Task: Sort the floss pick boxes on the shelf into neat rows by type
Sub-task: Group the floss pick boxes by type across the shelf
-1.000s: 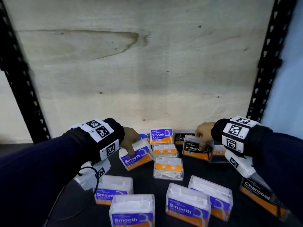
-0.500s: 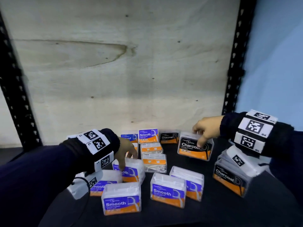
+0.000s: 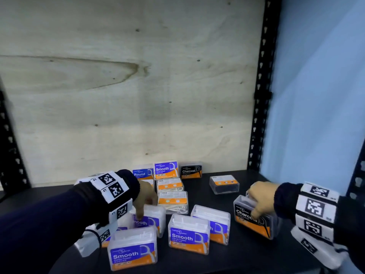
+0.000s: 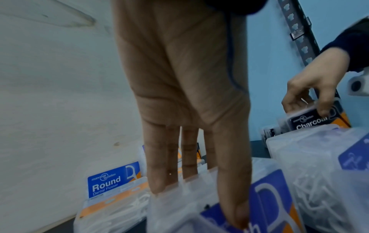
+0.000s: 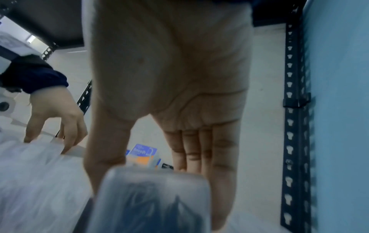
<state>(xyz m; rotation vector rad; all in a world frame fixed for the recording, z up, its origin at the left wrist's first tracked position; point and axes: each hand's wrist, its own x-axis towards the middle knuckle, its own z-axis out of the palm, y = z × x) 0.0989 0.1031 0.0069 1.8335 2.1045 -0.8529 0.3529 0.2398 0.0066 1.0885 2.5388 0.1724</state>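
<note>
Up close on a dark shelf, two hands work among small clear plastic floss pick boxes. The left hand reaches down with thumb on the front label and fingers behind a Smooth box, pinching it from above; the left wrist view shows this grip plainly. The right hand holds a Charcoal box the same way, thumb in front, fingers over the back, near the shelf's right side. More Smooth boxes stand in front, among them a front Smooth box. At the back, just before the pale plywood panel, a Round box, another Smooth one and a Charcoal one stand side by side, with flat-lying boxes in front of them. These boxes look light, rigid and smooth-sided, so they probably slide and tip easily; pinching front and back faces near the top seems the surest hold. Black perforated uprights frame the shelf, and a blue wall stands to the right.
</note>
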